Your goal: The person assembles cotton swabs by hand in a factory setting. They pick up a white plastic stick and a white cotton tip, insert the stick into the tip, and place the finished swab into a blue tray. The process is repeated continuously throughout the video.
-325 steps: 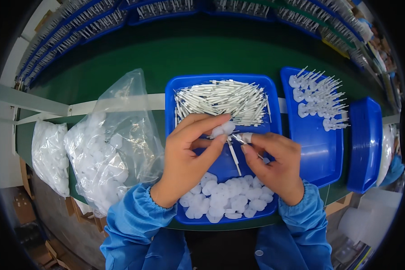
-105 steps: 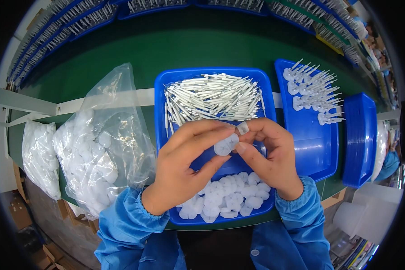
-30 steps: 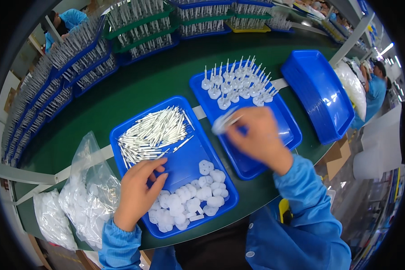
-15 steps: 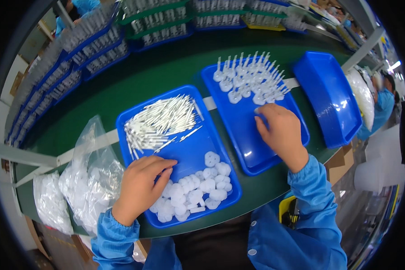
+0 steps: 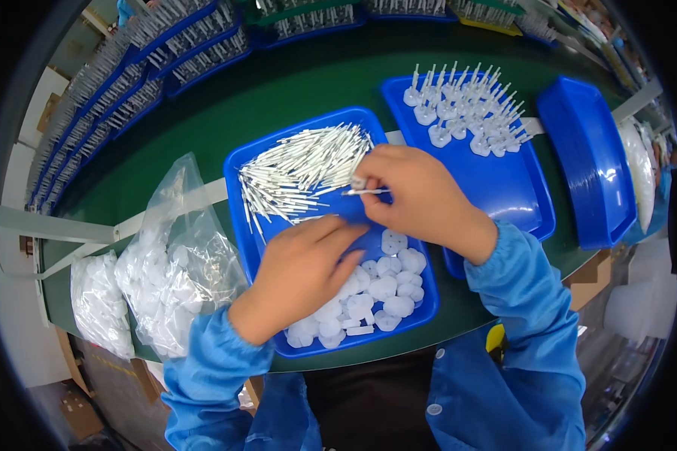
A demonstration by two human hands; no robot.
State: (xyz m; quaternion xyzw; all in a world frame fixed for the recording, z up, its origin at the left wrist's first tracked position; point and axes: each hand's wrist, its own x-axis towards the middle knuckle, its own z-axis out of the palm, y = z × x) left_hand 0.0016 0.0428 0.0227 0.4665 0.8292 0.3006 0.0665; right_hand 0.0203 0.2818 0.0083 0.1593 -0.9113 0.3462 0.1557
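Note:
A thin white stick (image 5: 367,192) is pinched between the thumb and fingers of my right hand (image 5: 417,192). That hand hovers over the right side of a blue tray (image 5: 432,297), next to a heap of similar white sticks (image 5: 308,161). My left hand (image 5: 293,267) is over the tray's middle, slightly blurred, its thumb apart from its stretched fingers and nothing visible in it. Beneath and beside it lie white, translucent scalloped discs (image 5: 384,289). In a second blue tray (image 5: 500,188) on the right, several discs with upright sticks (image 5: 459,113) stand together at the far end.
Clear plastic bags of white discs (image 5: 177,274) lie at the left. Loaded trays (image 5: 203,56) are stacked along the back and left of the green table (image 5: 195,128). Nested blue trays (image 5: 587,165) stand at the far right, near a white bag (image 5: 637,173).
My right hand has moved left from the second tray to the stick heap and now pinches a stick. My left hand remains over the first tray. The view has shifted.

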